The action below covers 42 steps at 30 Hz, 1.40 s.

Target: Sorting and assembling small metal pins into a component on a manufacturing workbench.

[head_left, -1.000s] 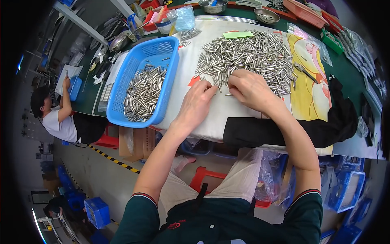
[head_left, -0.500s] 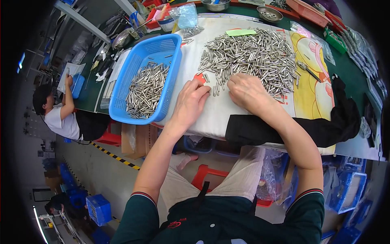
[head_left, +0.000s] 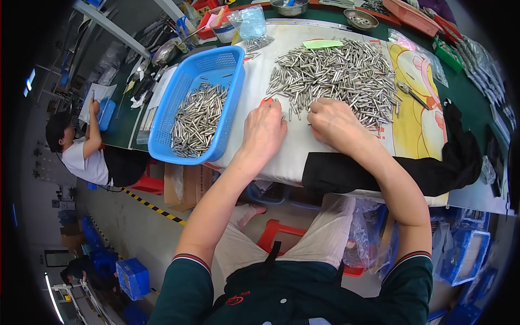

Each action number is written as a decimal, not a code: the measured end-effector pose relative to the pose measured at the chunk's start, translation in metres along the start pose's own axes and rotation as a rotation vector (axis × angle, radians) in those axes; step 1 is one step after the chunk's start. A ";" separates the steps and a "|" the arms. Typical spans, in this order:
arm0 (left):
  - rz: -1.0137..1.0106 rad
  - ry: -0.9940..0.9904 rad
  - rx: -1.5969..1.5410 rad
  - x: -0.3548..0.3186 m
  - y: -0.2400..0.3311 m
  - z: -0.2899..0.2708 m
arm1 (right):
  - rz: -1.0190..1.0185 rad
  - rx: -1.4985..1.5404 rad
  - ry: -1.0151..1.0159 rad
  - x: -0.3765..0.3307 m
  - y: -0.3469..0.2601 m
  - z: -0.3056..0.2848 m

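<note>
A large heap of small silver metal pins (head_left: pixel 338 76) lies on a white cloth (head_left: pixel 281 146) over the table. My left hand (head_left: pixel 264 130) rests palm down at the heap's near left edge, fingers curled over a few pins beside a red scrap. My right hand (head_left: pixel 334 122) lies palm down at the heap's near edge, fingers bent onto the pins. What either hand grips is hidden under the fingers. A blue plastic basket (head_left: pixel 221 65) at my left holds a pile of the same pins (head_left: pixel 196 119).
A black cloth (head_left: pixel 428 168) drapes the table's near edge by my right forearm. A yellow printed sheet (head_left: pixel 417 119) lies right of the heap. Metal bowls (head_left: pixel 360 19) and red trays stand at the back. Another person (head_left: pixel 81 151) sits at the far left.
Both hands stay at the heap's near edge; my left hand has shifted slightly toward the heap. The basket and pins look the same.
</note>
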<state>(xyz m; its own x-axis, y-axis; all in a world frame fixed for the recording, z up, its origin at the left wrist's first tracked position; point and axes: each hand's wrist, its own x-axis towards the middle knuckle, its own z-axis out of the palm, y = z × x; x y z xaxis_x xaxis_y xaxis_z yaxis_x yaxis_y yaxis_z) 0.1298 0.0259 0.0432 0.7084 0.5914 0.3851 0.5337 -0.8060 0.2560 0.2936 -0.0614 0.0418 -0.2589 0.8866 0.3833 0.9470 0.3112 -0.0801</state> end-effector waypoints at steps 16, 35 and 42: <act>0.215 -0.039 0.284 -0.001 -0.006 -0.001 | -0.004 -0.157 0.066 0.005 -0.008 0.006; 0.171 0.253 -0.463 0.033 0.009 -0.005 | 0.231 0.477 0.587 0.017 0.007 -0.009; 0.166 0.360 -0.907 0.053 0.023 0.034 | 0.281 0.434 0.763 0.013 0.015 -0.006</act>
<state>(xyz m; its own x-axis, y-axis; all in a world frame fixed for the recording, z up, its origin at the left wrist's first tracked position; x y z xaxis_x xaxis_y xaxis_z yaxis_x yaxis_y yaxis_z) 0.1950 0.0395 0.0390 0.4791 0.5477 0.6859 -0.2222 -0.6803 0.6984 0.3057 -0.0475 0.0512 0.3116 0.5309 0.7880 0.7616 0.3564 -0.5413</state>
